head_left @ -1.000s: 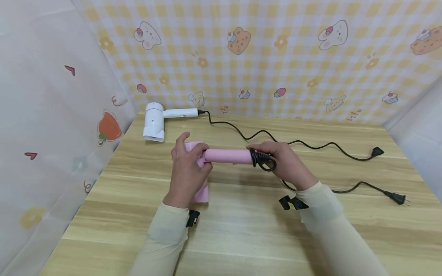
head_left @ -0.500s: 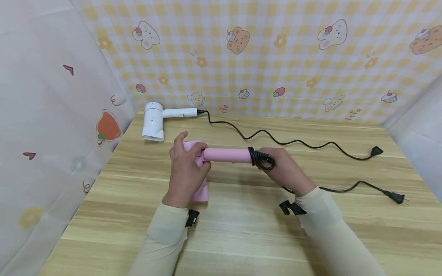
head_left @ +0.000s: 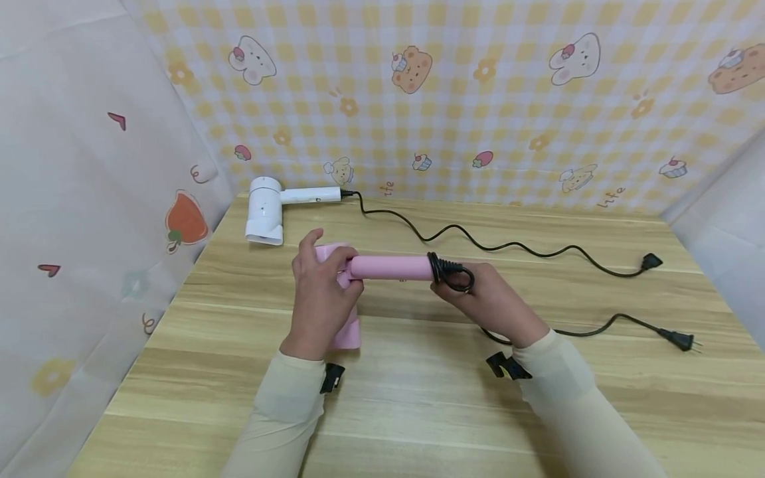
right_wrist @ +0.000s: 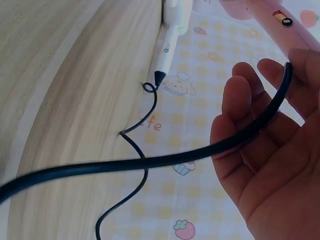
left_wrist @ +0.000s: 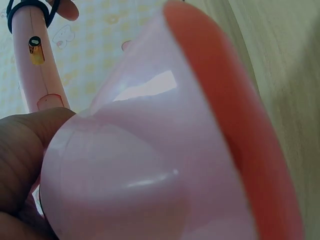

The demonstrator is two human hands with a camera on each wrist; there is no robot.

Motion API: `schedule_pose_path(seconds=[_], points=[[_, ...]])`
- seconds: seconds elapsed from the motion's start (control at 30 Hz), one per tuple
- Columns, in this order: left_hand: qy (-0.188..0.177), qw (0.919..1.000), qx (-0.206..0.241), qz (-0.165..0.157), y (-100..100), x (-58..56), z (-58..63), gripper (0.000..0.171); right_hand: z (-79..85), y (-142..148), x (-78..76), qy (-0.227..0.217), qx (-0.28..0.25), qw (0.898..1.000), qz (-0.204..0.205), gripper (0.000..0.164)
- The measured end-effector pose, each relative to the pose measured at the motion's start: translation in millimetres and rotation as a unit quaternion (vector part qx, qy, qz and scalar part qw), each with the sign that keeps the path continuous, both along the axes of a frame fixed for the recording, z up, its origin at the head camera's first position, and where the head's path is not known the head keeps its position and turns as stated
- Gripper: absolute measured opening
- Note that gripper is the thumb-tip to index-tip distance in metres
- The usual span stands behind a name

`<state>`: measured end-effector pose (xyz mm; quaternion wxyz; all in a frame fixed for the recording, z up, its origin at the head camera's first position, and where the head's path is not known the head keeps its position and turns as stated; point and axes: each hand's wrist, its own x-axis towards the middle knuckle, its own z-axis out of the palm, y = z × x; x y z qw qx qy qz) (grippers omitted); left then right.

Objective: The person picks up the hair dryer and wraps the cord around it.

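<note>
My left hand (head_left: 319, 295) grips a pink hair dryer (head_left: 391, 267) where the handle meets the head, with the index finger and thumb on either side of the handle. The handle points right, above the wooden table. Black cord (head_left: 460, 282) is wrapped round the handle's end and hangs in a small loop there. My right hand (head_left: 493, 302) is at that end. In the right wrist view its thumb and index finger pinch the cord (right_wrist: 200, 152), while the other fingers curl loosely. The left wrist view is mostly filled by the dryer's glossy head (left_wrist: 135, 160).
A white hair dryer (head_left: 265, 209) lies at the back left, its black cord (head_left: 454, 227) snaking right to a plug (head_left: 651, 261). The pink dryer's two-pin plug (head_left: 680, 340) lies on the table (head_left: 406, 411) at right. A patterned cloth (head_left: 370, 99) hangs behind.
My right hand has gone round the handle's end, from behind it to its near side, with the cord. The pink dryer's plug has slid slightly left. The left hand keeps its grip.
</note>
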<state>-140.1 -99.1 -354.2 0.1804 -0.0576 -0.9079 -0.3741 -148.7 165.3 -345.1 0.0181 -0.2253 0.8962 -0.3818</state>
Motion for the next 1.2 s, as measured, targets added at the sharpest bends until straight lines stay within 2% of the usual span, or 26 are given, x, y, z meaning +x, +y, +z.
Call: schedule_pose_path(seconds=[0.23, 0.43, 0.7, 0.87, 1.0, 1.2], points=[[0.002, 1.0000, 0.004, 0.006, -0.8, -0.8, -1.2, 0.036, 2.1, 1.8, 6.6, 0.039, 0.022, 0.998, 0.041, 0.019], [0.016, 0.9998, 0.010, 0.009, -2.2, -2.3, -2.3, 0.034, 4.8, 2.1, 12.9, 0.089, 0.058, 0.991, 0.082, 0.018], [0.017, 0.9998, 0.009, 0.010, -2.0, -2.4, -3.1, 0.034, 15.3, 1.8, 22.0, 0.065, 0.088, 0.989, 0.096, 0.016], [0.024, 0.9997, 0.002, 0.010, -1.3, -2.6, -3.3, 0.034, 19.3, 0.6, 25.9, 0.109, 0.098, 0.983, 0.113, 0.007], [0.027, 0.9996, -0.002, 0.010, -0.5, -2.4, -3.7, 0.034, 22.0, -0.5, 28.6, 0.141, 0.109, 0.977, 0.119, 0.021], [0.029, 0.9995, -0.004, 0.009, 1.1, -2.3, -4.3, 0.035, 27.6, -0.4, 32.6, 0.159, 0.135, 0.971, 0.119, 0.023]])
